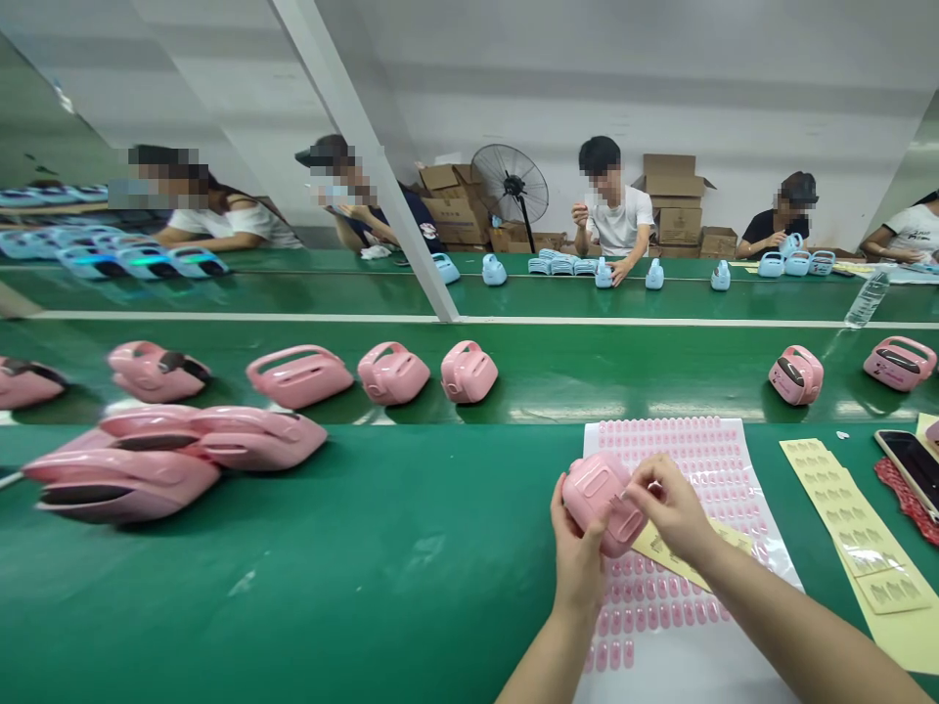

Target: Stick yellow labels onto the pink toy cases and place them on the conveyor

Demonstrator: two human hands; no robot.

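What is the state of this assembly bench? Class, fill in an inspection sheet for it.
Surface: green bench mat, smooth, with faint scuffs.
Job's things: pink plastic handled casing, held over a clear sheet of pink oval stickers.
Clutter: yellow backing sheets, black phone, stacked pink casings at left.
Hands: left hand grips the casing from below; right hand pinches at its side.
Cables: nothing seen.
Surroundings: row of pink casings on a green belt, clear water bottle, black pedestal fan, brown cardboard boxes, seated co-workers with pale blue casings.

Bare green table (411, 557) left, pink casings (176, 460) far left, sticker sheets (851, 518) right
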